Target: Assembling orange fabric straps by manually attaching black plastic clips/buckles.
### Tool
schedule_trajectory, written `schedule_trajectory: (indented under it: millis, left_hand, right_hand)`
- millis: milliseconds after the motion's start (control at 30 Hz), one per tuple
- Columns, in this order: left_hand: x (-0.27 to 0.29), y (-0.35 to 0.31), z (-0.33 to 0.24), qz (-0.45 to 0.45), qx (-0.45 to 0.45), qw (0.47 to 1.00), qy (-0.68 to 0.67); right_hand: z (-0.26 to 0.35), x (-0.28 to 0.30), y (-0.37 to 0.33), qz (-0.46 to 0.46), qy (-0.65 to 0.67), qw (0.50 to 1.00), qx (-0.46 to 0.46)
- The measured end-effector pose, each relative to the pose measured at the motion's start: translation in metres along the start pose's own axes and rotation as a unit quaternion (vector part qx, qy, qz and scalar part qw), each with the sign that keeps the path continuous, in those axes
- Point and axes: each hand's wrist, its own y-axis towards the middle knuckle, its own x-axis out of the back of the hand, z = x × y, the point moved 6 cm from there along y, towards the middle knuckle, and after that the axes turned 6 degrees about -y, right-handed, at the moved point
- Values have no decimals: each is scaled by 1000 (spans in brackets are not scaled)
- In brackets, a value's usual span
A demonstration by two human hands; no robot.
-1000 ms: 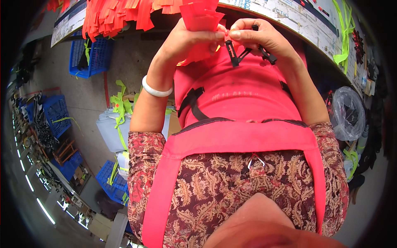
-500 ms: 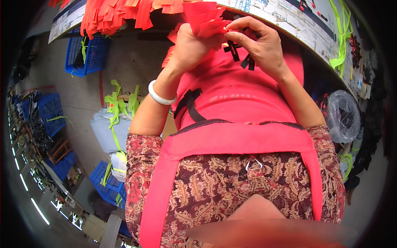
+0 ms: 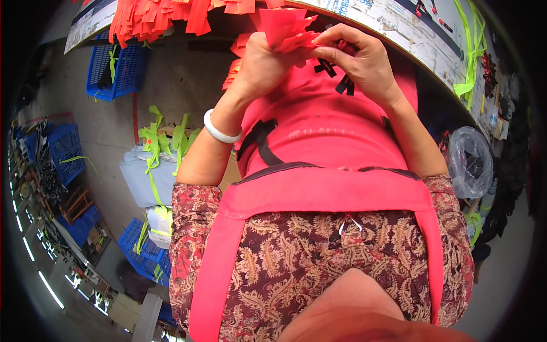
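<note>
At chest: 2 hands [image 3: 319, 60] grip 1 red fabric piece [image 3: 288, 28].

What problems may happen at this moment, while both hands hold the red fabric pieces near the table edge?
1. The left hand grips several red fabric pieces in a bunch; a loose one might slip to the floor.
2. The right hand pinches near the black straps, which may catch the fingers.
3. The red strips overhanging the table edge could be knocked off.
</note>
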Motion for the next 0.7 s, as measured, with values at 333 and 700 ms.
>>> schedule_trajectory:
  millis: [333, 700]
  left_hand:
    - [-2, 4, 11, 59, 40, 997, -34]
    - [-2, 0, 8, 10, -38, 999, 34]
  right_hand:
    - [-2, 0, -4, -40, 12, 997, 72]
    - [10, -3, -6, -53, -131, 980, 137]
